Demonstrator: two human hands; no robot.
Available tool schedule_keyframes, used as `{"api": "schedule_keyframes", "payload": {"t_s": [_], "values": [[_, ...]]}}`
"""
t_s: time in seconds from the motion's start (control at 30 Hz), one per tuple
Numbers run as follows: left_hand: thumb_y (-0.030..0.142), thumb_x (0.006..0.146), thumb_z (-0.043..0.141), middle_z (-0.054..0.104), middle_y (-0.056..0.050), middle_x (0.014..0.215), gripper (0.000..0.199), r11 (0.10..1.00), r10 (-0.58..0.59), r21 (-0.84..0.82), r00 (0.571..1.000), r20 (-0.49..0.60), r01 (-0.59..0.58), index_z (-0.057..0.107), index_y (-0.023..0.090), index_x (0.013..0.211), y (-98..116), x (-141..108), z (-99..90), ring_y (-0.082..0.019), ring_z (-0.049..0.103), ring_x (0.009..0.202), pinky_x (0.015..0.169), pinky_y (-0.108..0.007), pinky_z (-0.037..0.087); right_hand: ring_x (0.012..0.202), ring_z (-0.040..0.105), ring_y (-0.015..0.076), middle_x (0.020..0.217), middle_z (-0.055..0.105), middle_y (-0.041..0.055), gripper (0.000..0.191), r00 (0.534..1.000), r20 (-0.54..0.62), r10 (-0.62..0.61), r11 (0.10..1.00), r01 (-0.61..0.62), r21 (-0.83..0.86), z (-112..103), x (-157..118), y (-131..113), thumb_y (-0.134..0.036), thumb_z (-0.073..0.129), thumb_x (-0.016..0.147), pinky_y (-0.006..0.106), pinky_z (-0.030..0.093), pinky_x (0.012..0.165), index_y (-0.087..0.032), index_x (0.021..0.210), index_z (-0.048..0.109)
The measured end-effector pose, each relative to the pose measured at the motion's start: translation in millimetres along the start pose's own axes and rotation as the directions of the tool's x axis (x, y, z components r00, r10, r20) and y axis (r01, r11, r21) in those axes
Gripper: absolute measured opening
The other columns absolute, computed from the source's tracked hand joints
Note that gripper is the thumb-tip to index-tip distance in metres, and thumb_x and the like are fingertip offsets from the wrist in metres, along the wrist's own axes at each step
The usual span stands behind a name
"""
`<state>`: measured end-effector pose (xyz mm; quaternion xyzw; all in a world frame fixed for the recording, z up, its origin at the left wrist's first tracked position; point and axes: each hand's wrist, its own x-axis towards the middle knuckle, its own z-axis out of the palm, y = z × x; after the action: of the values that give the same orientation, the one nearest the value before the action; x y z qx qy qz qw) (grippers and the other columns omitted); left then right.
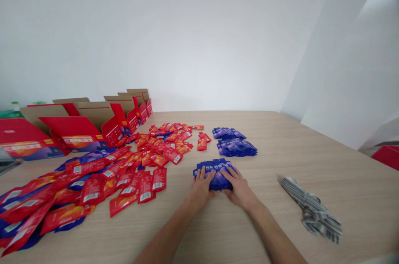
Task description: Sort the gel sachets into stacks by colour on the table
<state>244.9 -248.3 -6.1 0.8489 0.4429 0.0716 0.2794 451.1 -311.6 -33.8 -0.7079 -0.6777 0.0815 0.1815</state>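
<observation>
In the middle of the table, a row of overlapping blue pouches (214,168) with white print lies under both hands. My left hand (201,186) grips the row's left part, fingers over the top and thumb at the near edge. On the right part, my right hand (239,186) holds the pouches the same way, its thumb close to the left one. Two more groups of blue pouches, the nearer one (237,147) and the farther one (228,133), lie just beyond my hands.
Many red pouches (145,185), mixed with blue ones, spread over the table's left side. Behind them stand several open red cartons (84,131). A pair of red pouches (202,143) lies near the middle. Striped cloth (311,208), apparently gloves, rests at the right.
</observation>
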Motion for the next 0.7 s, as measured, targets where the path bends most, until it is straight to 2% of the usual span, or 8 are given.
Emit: {"api": "schedule_keyframes", "payload": {"t_s": [0.17,0.47,0.7], "values": [[0.039,0.075,0.068,0.001,-0.003,0.165,0.089,1.000,0.001,-0.001,1.000,0.008,-0.001,0.024,0.040,0.152,22.8,14.5,15.2,-0.035,0.006,0.150,0.118,-0.056,0.013,0.146,0.019,0.0344,0.158,0.030,0.0069,0.076,1.000,-0.005,-0.010,1.000,0.009,-0.022,-9.9,-3.9,28.5,-0.032,0.069,0.078,0.058,0.033,0.109,-0.034,0.148,0.038],[0.035,0.077,0.065,-0.003,-0.003,0.165,0.087,1.000,0.003,0.015,1.000,0.030,-0.004,0.022,0.040,0.152,69.3,40.1,43.5,-0.034,0.002,0.150,0.119,-0.053,0.008,0.146,0.019,0.0342,0.158,0.030,0.0073,0.078,1.000,0.006,0.026,1.000,-0.026,-0.010,-39.6,-15.9,74.7,-0.031,0.071,0.076,0.058,0.031,0.110,-0.034,0.147,0.038],[0.037,0.077,0.067,0.002,-0.006,0.165,0.087,0.999,0.034,0.012,0.999,0.009,-0.034,0.024,0.038,0.152,96.9,60.8,60.3,-0.038,0.006,0.149,0.116,-0.059,0.013,0.147,0.017,0.0339,0.159,0.029,0.0081,0.078,0.998,0.031,0.048,0.999,-0.048,-0.010,-56.6,-18.9,109.0,-0.030,0.069,0.077,0.059,0.026,0.114,-0.031,0.148,0.038]]}}
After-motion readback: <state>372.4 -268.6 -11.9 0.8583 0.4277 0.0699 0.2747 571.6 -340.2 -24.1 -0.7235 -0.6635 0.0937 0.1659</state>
